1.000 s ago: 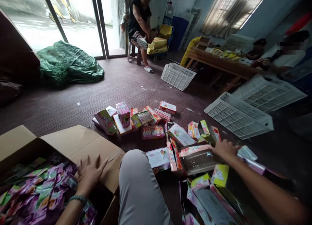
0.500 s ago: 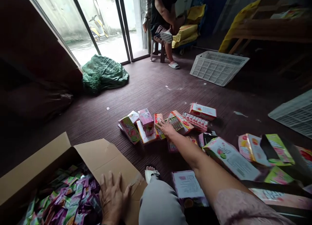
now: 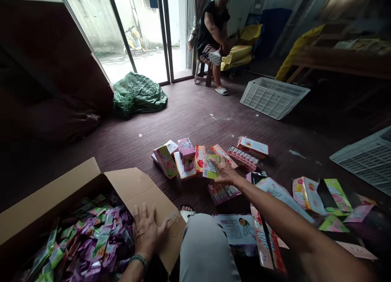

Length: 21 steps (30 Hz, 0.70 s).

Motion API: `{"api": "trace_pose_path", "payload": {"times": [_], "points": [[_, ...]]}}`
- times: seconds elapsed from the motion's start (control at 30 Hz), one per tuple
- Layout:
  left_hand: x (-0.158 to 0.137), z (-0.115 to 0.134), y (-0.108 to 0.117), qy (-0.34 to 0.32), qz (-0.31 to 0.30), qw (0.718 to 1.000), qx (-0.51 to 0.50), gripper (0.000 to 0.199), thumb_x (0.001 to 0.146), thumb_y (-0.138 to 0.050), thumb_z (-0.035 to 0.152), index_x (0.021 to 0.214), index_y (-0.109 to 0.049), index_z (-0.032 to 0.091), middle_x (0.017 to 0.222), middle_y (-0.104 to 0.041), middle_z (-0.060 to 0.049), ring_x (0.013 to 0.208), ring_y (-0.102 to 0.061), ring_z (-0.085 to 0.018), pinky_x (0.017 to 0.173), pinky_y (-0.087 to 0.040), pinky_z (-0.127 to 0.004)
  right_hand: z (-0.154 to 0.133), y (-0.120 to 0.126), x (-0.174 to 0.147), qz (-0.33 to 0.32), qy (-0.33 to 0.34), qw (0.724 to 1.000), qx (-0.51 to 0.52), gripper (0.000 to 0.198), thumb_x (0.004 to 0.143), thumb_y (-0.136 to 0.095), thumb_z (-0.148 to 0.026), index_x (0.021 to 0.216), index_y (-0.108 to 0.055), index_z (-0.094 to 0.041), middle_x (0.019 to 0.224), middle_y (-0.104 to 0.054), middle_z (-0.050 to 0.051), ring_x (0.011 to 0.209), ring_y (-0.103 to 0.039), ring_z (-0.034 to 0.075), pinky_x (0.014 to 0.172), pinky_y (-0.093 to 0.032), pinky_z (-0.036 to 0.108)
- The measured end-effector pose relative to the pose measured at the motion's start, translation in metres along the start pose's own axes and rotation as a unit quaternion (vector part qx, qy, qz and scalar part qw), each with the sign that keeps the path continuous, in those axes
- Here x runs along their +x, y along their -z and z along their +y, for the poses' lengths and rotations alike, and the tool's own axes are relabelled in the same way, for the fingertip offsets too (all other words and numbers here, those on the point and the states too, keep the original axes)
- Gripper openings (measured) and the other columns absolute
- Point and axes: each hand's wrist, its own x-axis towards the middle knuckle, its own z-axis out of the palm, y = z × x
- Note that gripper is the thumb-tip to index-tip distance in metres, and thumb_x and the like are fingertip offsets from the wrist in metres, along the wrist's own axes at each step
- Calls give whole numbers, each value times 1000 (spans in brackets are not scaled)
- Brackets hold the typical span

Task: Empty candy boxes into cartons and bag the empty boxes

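My left hand [image 3: 148,229] lies flat with fingers spread on the flap [image 3: 137,190] of a big cardboard box [image 3: 58,194]. Heaped inside that box are many small purple and green sachets [image 3: 97,237]. Out in front, my right hand [image 3: 225,171] grips a small green printed carton [image 3: 210,167] by its right side. Just left of it stand a red-orange carton [image 3: 200,158] and a pink carton [image 3: 186,151] resting on another. An orange carton [image 3: 224,155] is right behind my fingers. Beneath my wrist sits an open carton filled with sachets [image 3: 221,192].
More cartons, some torn open, spread over the floor at right, such as a white-and-orange one [image 3: 308,194]. White plastic crates [image 3: 273,97] stand farther off. A green sack [image 3: 139,94] lies by the glass door. A person [image 3: 214,38] sits on a stool.
My right hand has gone from resting over the cartons to gripping the green one, which is turned and shifted left. My left hand stays on the flap. The view has tilted up.
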Motion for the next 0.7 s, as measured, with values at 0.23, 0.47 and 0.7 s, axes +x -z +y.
{"api": "trace_pose_path", "payload": {"times": [0.23,0.47,0.7], "points": [[-2,-26,59,23,-33,942,-334,99,77,-64,56,158,-27,14,164,-26,-21,153,-16,-37,122,-8,-62,-109,139,-28,55,56,921,381,84,55,-81,-32,135,-59,-24,136,-53,10,121,-55,28,100,-49,42],[-59,-83,203,-145,-86,764,-623,86,68,-78,41,147,-49,24,154,-48,-10,146,-35,-34,122,-26,-48,-257,121,-47,-163,79,697,693,72,64,-72,-32,134,-55,-28,105,-69,2,91,-65,21,69,-53,28],[-124,-125,173,94,-19,653,-751,48,66,-72,21,113,-72,18,104,-75,-5,106,-66,-28,96,-52,-38,-358,29,-58,-272,2,569,776,50,77,-66,-64,111,-56,-27,84,-66,0,70,-60,16,56,-49,24]]}}
